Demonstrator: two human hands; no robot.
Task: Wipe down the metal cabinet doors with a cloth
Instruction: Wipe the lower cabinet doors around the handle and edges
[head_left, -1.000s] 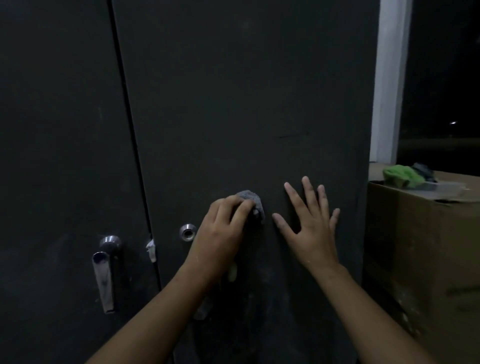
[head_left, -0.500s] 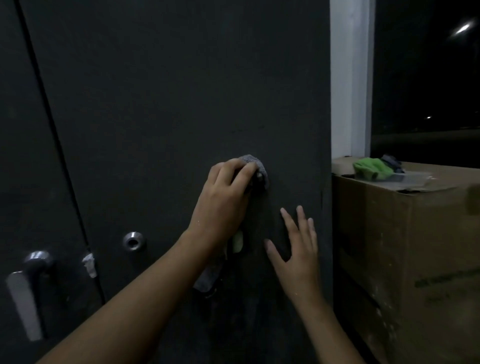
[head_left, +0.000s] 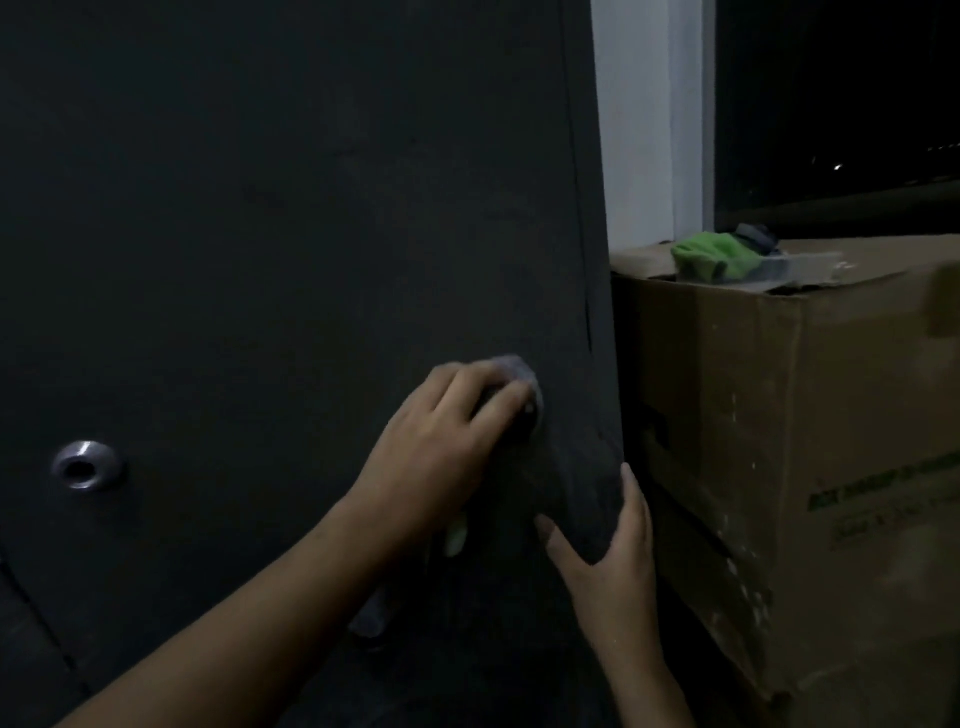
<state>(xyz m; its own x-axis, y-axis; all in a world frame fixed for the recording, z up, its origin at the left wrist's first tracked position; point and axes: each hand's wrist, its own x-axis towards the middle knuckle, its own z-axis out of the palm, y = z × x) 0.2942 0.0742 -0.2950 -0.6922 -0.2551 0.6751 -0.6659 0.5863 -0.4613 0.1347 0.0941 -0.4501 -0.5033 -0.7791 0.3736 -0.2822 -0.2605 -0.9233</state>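
Place: a dim storage corner is showing, indoors, at night; its exact kind is staying unclear.
Landmark: a tall dark metal cabinet door is filling most of the view, a round lock ring sitting low on its left part.
Right of the cabinet door: a worn cardboard box is standing just beside it, a green rag lying on top.
Above the box: a white window frame is rising beside the cabinet door, a black window pane showing small far lights.
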